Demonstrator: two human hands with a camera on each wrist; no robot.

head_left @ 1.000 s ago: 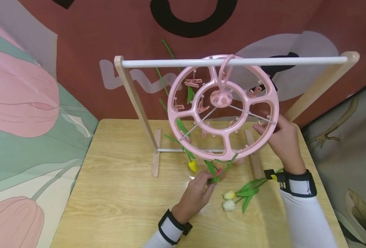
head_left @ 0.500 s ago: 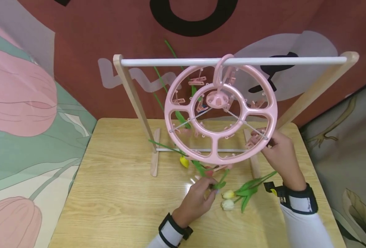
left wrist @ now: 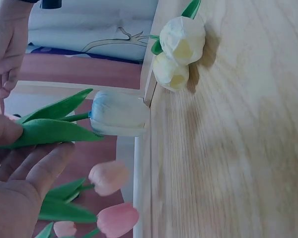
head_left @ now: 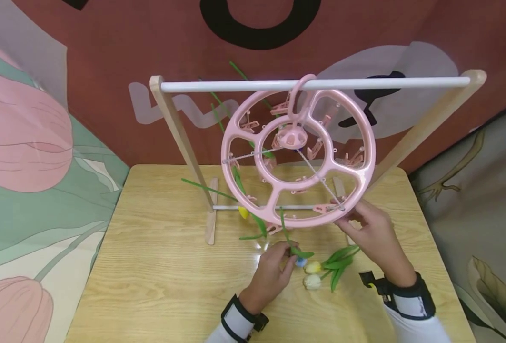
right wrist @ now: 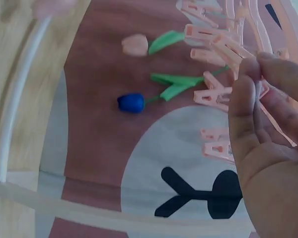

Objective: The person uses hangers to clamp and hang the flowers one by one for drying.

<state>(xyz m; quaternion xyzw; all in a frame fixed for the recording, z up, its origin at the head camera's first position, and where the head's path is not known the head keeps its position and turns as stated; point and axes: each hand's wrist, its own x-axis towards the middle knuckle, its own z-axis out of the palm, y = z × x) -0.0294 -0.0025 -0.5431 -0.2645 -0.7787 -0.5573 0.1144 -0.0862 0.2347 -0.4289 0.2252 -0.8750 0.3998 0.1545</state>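
A pink round clip hanger [head_left: 274, 196] hangs by its hook from the rack's white rod [head_left: 218, 86]. At its lower right edge my right hand [head_left: 374, 236] pinches a pink clothespin [right wrist: 233, 51] between thumb and fingers. My left hand [head_left: 269, 275] grips an artificial tulip [left wrist: 116, 113] by its leaves and stem, below the hanger. Its white bloom, tinged blue at the base, points down toward the table, and the green stem rises to the rim. Other tulips hang head down from the clips: a yellow one [head_left: 243, 212], a blue one [right wrist: 131, 102] and pink ones [left wrist: 118, 219].
Two pale tulips, one white [head_left: 312, 282] and one yellowish [head_left: 313, 267], lie on the wooden table [head_left: 158, 286] right of my left hand. The rack's wooden posts [head_left: 182, 138] and low crossbar [head_left: 224, 207] stand around the hanger. A printed wall cloth [head_left: 107, 119] is behind.
The hanger has turned clockwise in the head view, carrying the hanging tulips leftward. My right hand has moved down and left with its rim. My left hand stays nearly in place with the tulip.
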